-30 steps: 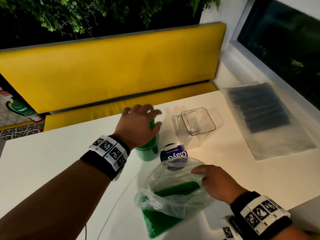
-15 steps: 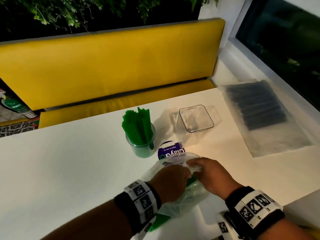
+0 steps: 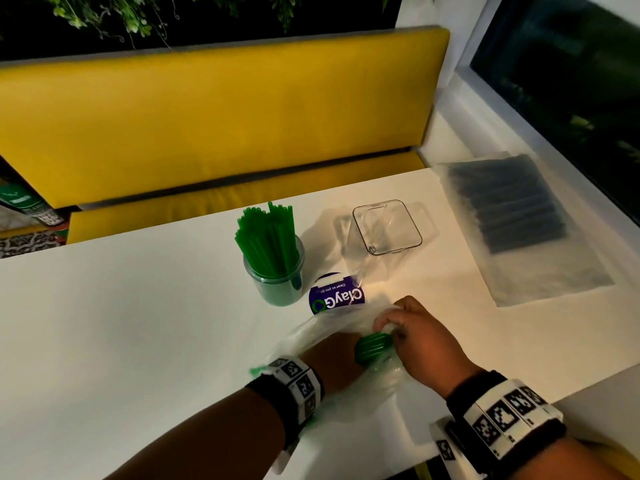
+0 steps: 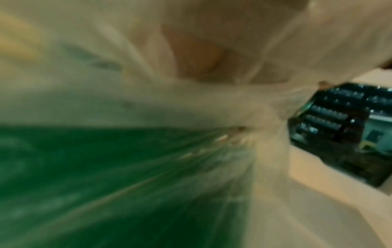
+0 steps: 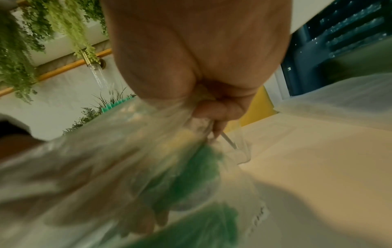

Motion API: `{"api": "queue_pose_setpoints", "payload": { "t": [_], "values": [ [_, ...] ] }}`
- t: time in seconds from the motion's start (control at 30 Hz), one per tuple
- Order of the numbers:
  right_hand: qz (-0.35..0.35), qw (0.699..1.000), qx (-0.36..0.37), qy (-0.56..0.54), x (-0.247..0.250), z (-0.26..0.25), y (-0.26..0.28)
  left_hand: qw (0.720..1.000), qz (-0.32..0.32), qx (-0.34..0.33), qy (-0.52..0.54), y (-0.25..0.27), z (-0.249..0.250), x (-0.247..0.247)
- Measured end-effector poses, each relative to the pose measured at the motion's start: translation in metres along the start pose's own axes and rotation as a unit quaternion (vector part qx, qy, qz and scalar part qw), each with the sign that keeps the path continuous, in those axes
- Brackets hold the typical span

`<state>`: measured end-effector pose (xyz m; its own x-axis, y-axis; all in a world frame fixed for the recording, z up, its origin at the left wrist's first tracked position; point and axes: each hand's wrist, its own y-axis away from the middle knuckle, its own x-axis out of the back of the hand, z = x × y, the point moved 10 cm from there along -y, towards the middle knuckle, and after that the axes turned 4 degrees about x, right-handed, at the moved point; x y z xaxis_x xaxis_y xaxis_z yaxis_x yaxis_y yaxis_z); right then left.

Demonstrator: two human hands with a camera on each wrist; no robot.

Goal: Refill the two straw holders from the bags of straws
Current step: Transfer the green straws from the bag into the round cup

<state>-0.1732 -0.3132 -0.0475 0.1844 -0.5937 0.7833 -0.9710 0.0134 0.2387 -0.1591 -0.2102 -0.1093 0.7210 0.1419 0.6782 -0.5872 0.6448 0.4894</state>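
A clear plastic bag [image 3: 304, 334] of green straws [image 3: 374, 346] lies on the white table near me. My left hand [image 3: 332, 355] is inside the bag and grips a bundle whose ends poke up at the bag's mouth. My right hand [image 3: 389, 323] pinches the bag's rim [image 5: 191, 107] just right of the bundle. Behind the bag, a round clear holder [image 3: 277, 289] stands upright, packed with green straws. To its right is a square clear holder [image 3: 386, 226] with nothing in it. The left wrist view is blurred and shows only green straws [image 4: 106, 184] under plastic.
A flat bag of black straws [image 3: 509, 213] lies at the table's right side beside the window. A round purple sticker [image 3: 337, 297] sits between the holders and the bag. A yellow bench [image 3: 221, 109] runs behind the white table [image 3: 121, 323].
My left hand left the round holder, came back to the bag and went inside it. The green bundle's ends have risen to the bag's mouth. My right hand kept hold of the rim.
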Motion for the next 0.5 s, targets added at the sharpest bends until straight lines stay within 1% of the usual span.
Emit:
{"api": "queue_pose_setpoints", "payload": {
  "t": [0.07,0.13,0.2,0.3,0.37,0.43,0.5],
  "values": [
    [0.014,0.999,-0.03,0.031,0.006,0.005,-0.001,1.0,0.013,-0.026,-0.007,0.002,0.004,0.011],
    [0.009,0.998,-0.046,0.043,0.006,0.004,-0.003,0.999,0.025,-0.019,-0.028,0.002,-0.002,0.018],
    [-0.006,0.999,-0.051,0.003,0.002,-0.001,-0.006,0.999,0.019,-0.01,-0.043,0.003,-0.001,0.022],
    [-0.023,0.998,-0.024,-0.054,-0.004,-0.014,-0.011,0.993,0.034,-0.015,-0.111,0.006,0.017,0.031],
    [-0.01,0.997,-0.012,-0.071,-0.001,-0.019,-0.013,0.993,0.042,-0.003,-0.107,0.006,0.019,0.034],
    [-0.002,0.998,-0.011,-0.064,0.0,-0.015,-0.013,0.996,0.028,0.016,-0.081,0.006,0.011,0.03],
    [-0.003,0.998,-0.024,-0.057,-0.001,-0.005,-0.012,0.999,0.016,0.009,-0.049,0.011,0.009,0.033]
  ]
}}
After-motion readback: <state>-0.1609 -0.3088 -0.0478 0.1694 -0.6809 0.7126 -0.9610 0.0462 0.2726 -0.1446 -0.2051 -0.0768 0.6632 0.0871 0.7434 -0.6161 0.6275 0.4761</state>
